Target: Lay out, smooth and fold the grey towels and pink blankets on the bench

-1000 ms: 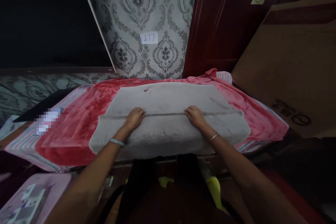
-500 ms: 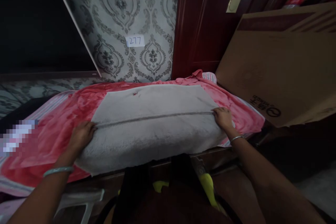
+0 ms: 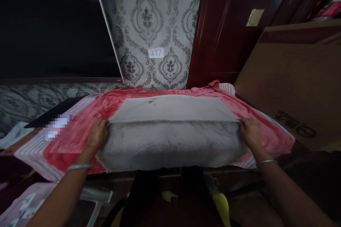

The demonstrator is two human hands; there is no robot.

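A grey fluffy towel (image 3: 170,138) lies across a pink blanket (image 3: 87,113) on a low table. Its near part is raised into a fold whose top edge runs straight from one hand to the other. My left hand (image 3: 98,134) is closed on the left end of that fold. At the right end, my right hand (image 3: 250,133) grips the same edge with curled fingers. A small red mark (image 3: 151,101) sits on the flat far part of the towel. Each wrist carries a bangle.
A big cardboard box (image 3: 295,85) leans at the right. Behind the table are patterned wallpaper with a paper label reading 277 (image 3: 156,53) and a dark red door (image 3: 226,32). A dark flat object (image 3: 50,113) lies at the left. Pink cloth (image 3: 23,205) sits low left.
My hands went from the middle of the towel's crease out to its two ends, and the near part of the towel now stands up as a lifted fold.
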